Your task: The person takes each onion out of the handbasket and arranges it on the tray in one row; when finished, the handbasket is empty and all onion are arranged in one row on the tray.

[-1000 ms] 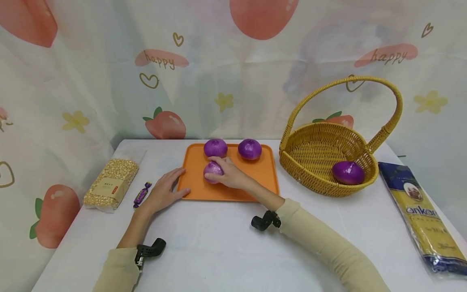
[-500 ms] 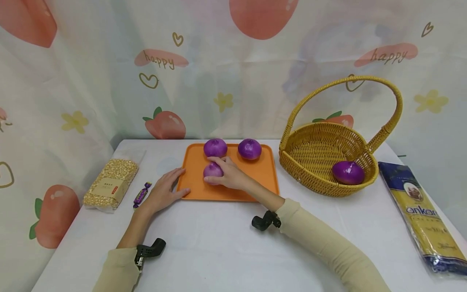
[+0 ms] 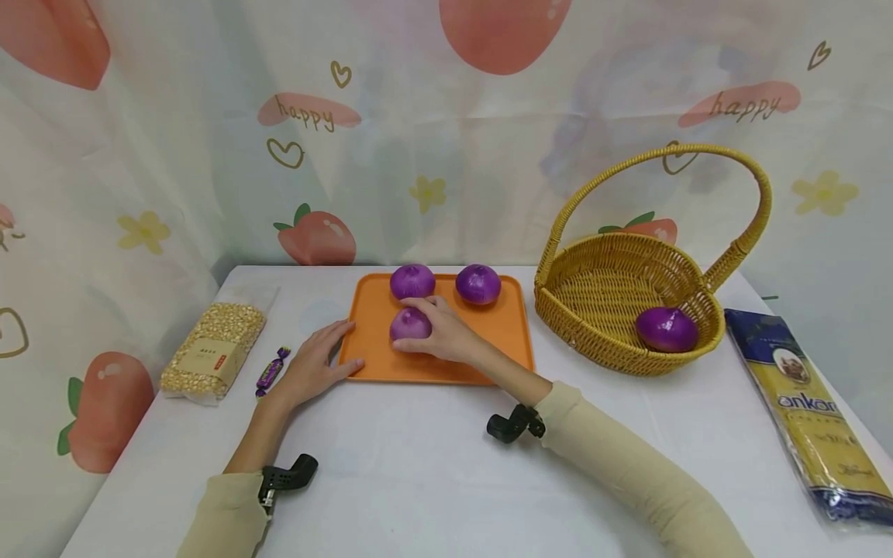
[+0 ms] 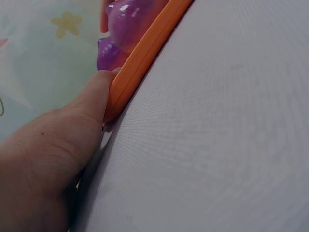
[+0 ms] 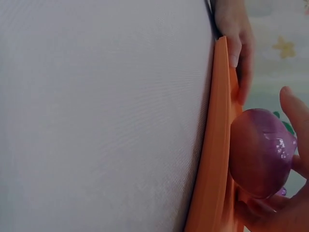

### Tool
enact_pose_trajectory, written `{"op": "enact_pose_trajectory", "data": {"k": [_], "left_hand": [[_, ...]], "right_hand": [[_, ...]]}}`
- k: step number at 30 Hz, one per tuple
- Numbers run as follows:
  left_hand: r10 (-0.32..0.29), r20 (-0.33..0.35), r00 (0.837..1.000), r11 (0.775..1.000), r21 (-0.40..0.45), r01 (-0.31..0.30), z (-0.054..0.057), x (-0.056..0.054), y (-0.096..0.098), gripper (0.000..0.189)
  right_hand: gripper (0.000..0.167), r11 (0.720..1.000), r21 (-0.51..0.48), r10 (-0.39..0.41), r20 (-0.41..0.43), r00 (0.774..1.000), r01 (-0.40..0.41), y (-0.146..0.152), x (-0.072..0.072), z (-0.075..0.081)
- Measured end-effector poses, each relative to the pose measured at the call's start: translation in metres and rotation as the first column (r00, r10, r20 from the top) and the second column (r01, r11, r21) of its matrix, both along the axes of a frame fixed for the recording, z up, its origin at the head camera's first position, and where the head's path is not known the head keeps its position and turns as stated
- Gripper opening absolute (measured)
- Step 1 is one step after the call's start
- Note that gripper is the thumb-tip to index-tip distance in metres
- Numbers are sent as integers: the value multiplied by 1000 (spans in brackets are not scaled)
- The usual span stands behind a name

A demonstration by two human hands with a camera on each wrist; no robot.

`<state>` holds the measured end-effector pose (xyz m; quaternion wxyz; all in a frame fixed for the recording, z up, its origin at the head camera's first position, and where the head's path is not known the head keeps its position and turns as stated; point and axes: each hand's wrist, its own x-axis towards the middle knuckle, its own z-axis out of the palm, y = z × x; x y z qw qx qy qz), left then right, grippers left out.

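Note:
On the orange tray [image 3: 370, 358] a purple onion [image 3: 410, 325] sits near the middle. My right hand [image 3: 446, 333] spreads around it from the right, thumb on the near side and fingers on the far side. In the right wrist view a gap shows between the onion [image 5: 260, 152] and the raised digit [image 5: 292, 104]. Behind it on the tray are two more onions, one at back left [image 3: 412, 282] and another at back right [image 3: 478, 284]. My left hand [image 3: 317, 368] rests at the tray's left edge, fingers and thumb spread on its rim.
A wicker basket [image 3: 593, 341] with a tall handle stands to the right, holding one purple onion [image 3: 667, 329]. Beyond it lies a blue and gold packet [image 3: 809, 411]. At left are a bag of yellow grains [image 3: 212, 349] and a purple wrapped candy [image 3: 272, 372].
My right hand has loosened around the front onion and shifted slightly right, and more of the onion shows. My left hand has stayed at the tray's edge.

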<state>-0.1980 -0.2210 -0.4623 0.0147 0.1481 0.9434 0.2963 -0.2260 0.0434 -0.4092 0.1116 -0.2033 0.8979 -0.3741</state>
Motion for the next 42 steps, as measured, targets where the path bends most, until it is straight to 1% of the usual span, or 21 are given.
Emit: {"op": "enact_pose_trajectory", "data": {"k": [6,13,21,28,31,38,42], "left_hand": [[-1,-6,1000,1000,9,1,0,0,0,76],[-3,-7,1000,1000,7,3,-1,-1,0,77],[-3,-19,1000,1000,11,3,-2,-1,-1,76],[-10,-14,1000,1000,14,10,-1,0,0,76],[-10,-18,1000,1000,14,11,-1,0,0,76],[-14,-19,1000,1000,12,15,-1,0,0,76],[-10,-10,1000,1000,13,10,0,1,1,76]], "right_hand": [[78,1000,-17,-24,-58,998,23,8,3,5],[81,999,-28,-39,-97,995,36,20,7,10],[68,995,-81,-68,-114,991,59,25,10,12],[66,994,-85,-72,-108,992,63,30,13,13],[64,992,-95,-89,-104,991,79,32,14,16],[56,975,-189,-144,-135,980,118,38,13,28],[53,970,-205,-164,-146,976,132,41,12,29]]}}
